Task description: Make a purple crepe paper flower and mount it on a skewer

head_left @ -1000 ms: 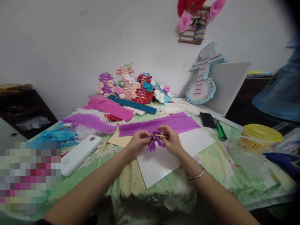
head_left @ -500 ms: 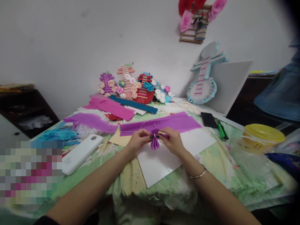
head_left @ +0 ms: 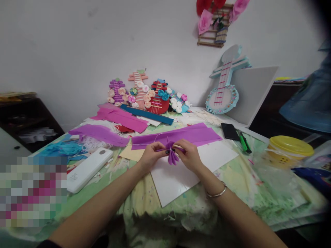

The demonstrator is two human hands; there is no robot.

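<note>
Between my two hands is a purple paper flower (head_left: 172,158), its folded petals fanning downward and gathered at the middle with what looks like white string. My left hand (head_left: 152,155) pinches it from the left, and my right hand (head_left: 188,155) from the right, fingertips close together at the centre. A thin pale stick or string end shows by the right fingers. Below the hands lies a white board (head_left: 178,182). Just behind them are strips of purple paper (head_left: 191,135), and a cream sheet (head_left: 131,153) sits to the left.
A white power bank (head_left: 89,170), blue paper scraps (head_left: 60,150) and pink paper (head_left: 121,118) lie left. To the right are a black flat object (head_left: 230,132), a green cutter (head_left: 243,142) and a yellow-lidded tub (head_left: 291,146). Several flower-trimmed model instruments (head_left: 156,98) stand against the wall.
The flower's lower petals have tilted and spread slightly to the right between my fingers. Both hands stay in nearly the same place, still pinching it.
</note>
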